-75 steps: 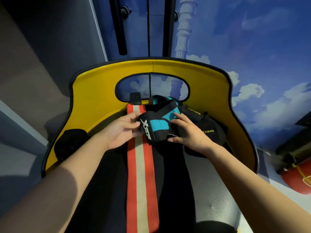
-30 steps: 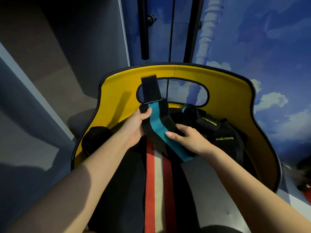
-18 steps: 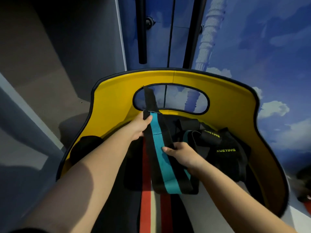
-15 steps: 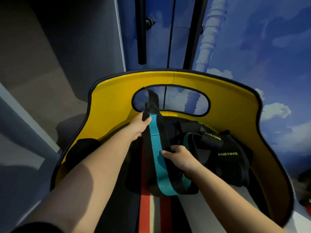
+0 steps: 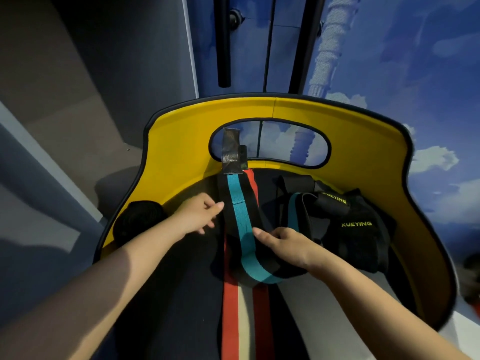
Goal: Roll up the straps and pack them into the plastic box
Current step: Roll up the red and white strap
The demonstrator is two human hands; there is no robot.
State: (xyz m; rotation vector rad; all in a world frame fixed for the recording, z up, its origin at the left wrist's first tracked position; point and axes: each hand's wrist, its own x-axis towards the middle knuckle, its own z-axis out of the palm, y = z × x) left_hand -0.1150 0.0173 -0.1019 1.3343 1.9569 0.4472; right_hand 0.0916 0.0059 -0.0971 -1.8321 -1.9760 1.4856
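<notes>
Since the earlier frames, the black-and-teal strap (image 5: 240, 224) has been pulled out of its bundle and now lies flat along the striped seat (image 5: 233, 320), its hook-and-loop end against the yellow backrest (image 5: 181, 141). Rolling looks not yet begun; more straps (image 5: 355, 229) sit heaped to the right, and no plastic box is in view. Left hand (image 5: 200, 215) is loosely open, fingertips touching the strap's left edge. Right hand (image 5: 283, 242) rests half-curled on its right edge, pressing rather than gripping.
</notes>
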